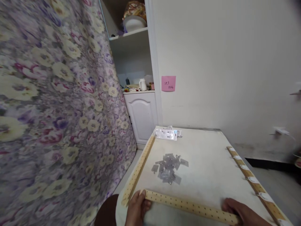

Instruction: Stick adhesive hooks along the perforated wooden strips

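Note:
My left hand (138, 207) is closed around the left end of a pale wooden strip (181, 203) dotted with rows of small holes. At its other end is my right hand (243, 212), gripping the strip and partly smeared by motion. The strip lies across the near part of a white-topped table (202, 157). A similar perforated strip (140, 166) runs along the table's left edge. Beyond my hands, a loose pile of grey translucent square pieces (168, 168), some with small metal hooks, lies on the tabletop.
Along the right edge lies a brown strip (248, 173) bearing several white round pieces with hooks. Clear packets (166, 134) sit at the table's far left corner. A floral curtain (58, 110) hangs at left; a white cabinet (142, 117) and wall stand behind.

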A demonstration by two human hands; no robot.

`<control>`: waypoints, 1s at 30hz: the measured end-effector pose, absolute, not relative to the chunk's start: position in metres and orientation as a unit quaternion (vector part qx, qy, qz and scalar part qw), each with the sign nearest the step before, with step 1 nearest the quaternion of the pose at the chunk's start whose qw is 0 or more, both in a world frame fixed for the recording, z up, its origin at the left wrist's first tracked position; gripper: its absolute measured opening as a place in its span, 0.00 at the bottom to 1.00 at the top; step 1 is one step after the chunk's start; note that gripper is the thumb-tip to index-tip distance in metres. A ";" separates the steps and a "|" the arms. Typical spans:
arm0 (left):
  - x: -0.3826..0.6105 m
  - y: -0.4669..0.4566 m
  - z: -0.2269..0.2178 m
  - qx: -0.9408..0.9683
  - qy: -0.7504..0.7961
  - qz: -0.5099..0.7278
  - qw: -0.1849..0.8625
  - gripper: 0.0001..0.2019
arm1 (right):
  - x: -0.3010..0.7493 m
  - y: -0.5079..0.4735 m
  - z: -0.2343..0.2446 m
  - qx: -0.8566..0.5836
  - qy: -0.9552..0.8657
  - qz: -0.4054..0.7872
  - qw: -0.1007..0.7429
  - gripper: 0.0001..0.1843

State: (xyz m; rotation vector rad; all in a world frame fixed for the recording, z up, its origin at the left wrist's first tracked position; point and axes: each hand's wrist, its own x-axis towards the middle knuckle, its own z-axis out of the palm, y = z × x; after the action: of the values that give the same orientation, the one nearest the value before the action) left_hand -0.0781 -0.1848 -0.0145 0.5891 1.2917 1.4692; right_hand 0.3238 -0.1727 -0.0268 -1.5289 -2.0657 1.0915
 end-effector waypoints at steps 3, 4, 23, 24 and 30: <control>-0.080 -0.178 -0.020 0.311 0.581 0.577 0.483 0.18 | 0.325 -0.171 -0.031 -0.546 -0.760 0.304 0.178 0.11; -0.081 -0.176 -0.021 0.335 0.594 0.565 0.465 0.19 | 0.326 -0.170 -0.031 -0.545 -0.767 0.290 0.177 0.11; -0.090 -0.166 -0.027 0.593 0.672 0.392 0.207 0.19 | 0.331 -0.179 -0.028 -0.579 -0.746 0.274 0.184 0.18; -0.091 -0.166 -0.027 0.604 0.668 0.387 0.199 0.19 | 0.332 -0.180 -0.028 -0.584 -0.744 0.270 0.180 0.19; -0.100 -0.160 -0.034 0.667 0.649 0.342 0.133 0.17 | 0.339 -0.185 -0.025 -0.617 -0.727 0.248 0.172 0.16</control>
State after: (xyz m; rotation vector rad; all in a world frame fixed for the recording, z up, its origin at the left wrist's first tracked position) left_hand -0.1004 -0.1598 -0.0339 1.9338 1.8833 0.9915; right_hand 0.3390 -0.1853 -0.0253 -1.7510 -2.0627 0.7029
